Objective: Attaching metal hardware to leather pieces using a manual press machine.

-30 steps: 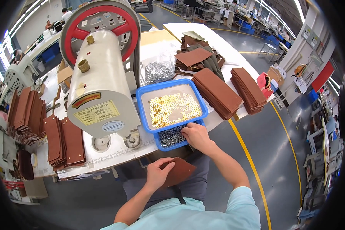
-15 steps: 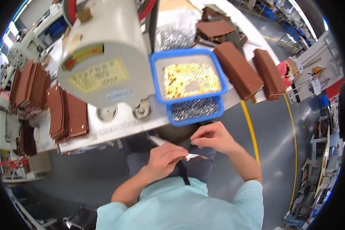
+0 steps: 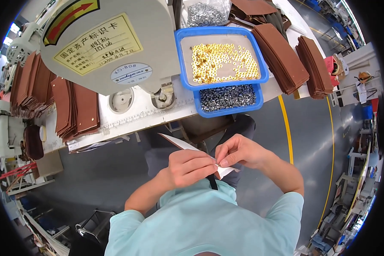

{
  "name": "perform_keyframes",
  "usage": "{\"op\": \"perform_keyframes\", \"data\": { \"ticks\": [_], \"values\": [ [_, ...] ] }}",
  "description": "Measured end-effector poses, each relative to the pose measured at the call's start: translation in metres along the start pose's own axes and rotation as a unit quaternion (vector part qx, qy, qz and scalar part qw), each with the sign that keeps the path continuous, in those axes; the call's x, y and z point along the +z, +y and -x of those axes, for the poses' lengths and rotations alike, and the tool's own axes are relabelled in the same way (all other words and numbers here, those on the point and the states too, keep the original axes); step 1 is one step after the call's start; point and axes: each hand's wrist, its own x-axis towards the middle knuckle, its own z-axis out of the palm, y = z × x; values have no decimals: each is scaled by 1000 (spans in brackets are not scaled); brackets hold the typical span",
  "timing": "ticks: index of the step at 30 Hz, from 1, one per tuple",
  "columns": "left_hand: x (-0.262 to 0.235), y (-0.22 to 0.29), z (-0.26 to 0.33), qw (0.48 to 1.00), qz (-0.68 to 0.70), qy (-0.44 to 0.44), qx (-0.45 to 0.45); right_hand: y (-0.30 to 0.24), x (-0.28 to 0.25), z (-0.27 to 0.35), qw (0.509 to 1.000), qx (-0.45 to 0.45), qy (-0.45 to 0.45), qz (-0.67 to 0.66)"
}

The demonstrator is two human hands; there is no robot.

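My left hand grips a flat leather piece with a pale underside, held over my lap below the table edge. My right hand pinches the near edge of the same piece, thumb and forefinger together; whether a small part sits between them I cannot tell. Above my hands on the table are a blue tray of gold eyelets and a smaller blue tray of dark silver rivets. A cream press machine stands at the table's left, with its round base holes near the front edge.
Stacks of brown leather pieces lie left of the machine, more stacks to the right of the trays. A clear bag of silver parts sits at the back. Grey floor with a yellow line runs to my right.
My right hand has left the rivet tray and come down to the leather piece in my lap. My head has tilted down and closer; both hands now meet on the piece.
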Motion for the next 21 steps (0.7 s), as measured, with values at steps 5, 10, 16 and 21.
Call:
{"op": "perform_keyframes", "data": {
  "ticks": [5,10,16,21],
  "values": [
    [0,0,-5,1000,2,-10,2,-1,-2,0,1000,6,-15,0],
    [-2,0,-4,999,0,-40,-4,-2,-2,-6,997,77,-2,-10],
    [-1,3,-4,999,5,-40,3,6,-6,-9,998,55,-24,7],
    [2,-1,-3,999,13,-45,5,8,-5,-10,998,54,-23,-15]
  ]
}}
